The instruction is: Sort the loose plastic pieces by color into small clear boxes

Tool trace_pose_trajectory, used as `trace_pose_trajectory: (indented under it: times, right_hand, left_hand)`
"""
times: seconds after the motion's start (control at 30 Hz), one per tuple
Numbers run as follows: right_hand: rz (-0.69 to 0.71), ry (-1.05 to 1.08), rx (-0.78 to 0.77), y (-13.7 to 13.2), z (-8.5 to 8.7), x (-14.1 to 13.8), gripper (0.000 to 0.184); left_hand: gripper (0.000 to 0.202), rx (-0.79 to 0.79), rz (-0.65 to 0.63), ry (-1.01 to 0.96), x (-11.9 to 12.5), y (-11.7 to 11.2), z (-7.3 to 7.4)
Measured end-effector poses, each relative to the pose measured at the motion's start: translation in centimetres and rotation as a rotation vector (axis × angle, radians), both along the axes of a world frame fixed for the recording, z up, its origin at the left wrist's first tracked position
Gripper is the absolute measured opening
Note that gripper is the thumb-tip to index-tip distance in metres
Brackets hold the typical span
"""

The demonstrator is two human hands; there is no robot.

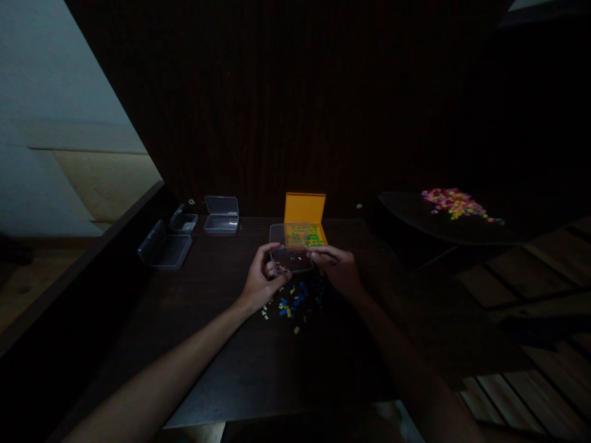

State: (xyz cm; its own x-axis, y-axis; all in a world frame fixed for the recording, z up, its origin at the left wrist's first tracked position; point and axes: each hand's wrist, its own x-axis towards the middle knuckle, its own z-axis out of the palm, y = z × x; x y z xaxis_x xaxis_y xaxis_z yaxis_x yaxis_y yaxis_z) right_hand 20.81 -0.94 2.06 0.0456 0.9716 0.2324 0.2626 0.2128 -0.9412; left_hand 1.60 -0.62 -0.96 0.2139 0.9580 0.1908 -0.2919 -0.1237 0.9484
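A clear plastic box with its hinged lid raised is held up over the dark table. My left hand grips it from the left, thumb along the near side and fingers around and beneath. At the box's right end, my right hand has its fingers closed on the edge; whether a small piece is also between them cannot be seen. A few small pale pieces show inside the box. Below the hands lies a loose pile of small blue and yellow bricks. Just behind stands an open yellow case with green pieces inside.
Several open clear boxes stand at the left: one by the back panel, a small one and a larger one near the side board. At the right, colourful small pieces are heaped on a dark raised surface.
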Motion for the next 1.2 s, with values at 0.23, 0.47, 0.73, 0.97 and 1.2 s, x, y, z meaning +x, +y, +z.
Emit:
trace_pose_trajectory:
  times: [0.23, 0.47, 0.73, 0.97, 1.2]
  right_hand:
    - [0.007, 0.001, 0.023, 0.2, -0.5, 0.1, 0.026]
    - [-0.008, -0.05, 0.048, 0.1, -0.7, 0.1, 0.025]
    - [0.005, -0.163, 0.086, 0.2, -0.5, 0.5, 0.019]
    - [0.017, -0.322, 0.187, -0.3, 0.4, 0.3, 0.017]
    - [0.042, -0.344, 0.176, -0.3, 0.2, 0.2, 0.016]
  left_hand:
    - [0.064, 0.01, -0.023, 0.011, -0.1, 0.0, 0.0]
    - [0.062, 0.038, -0.025, 0.054, -0.2, 0.0, 0.2]
    - [0.063, 0.016, -0.058, 0.036, -0.2, 0.0, -0.1]
    - [0.064, -0.012, -0.097, 0.039, -0.2, -0.1, -0.1]
    - [0.064, -0.01, -0.098, 0.041, -0.1, -0.2, 0.2]
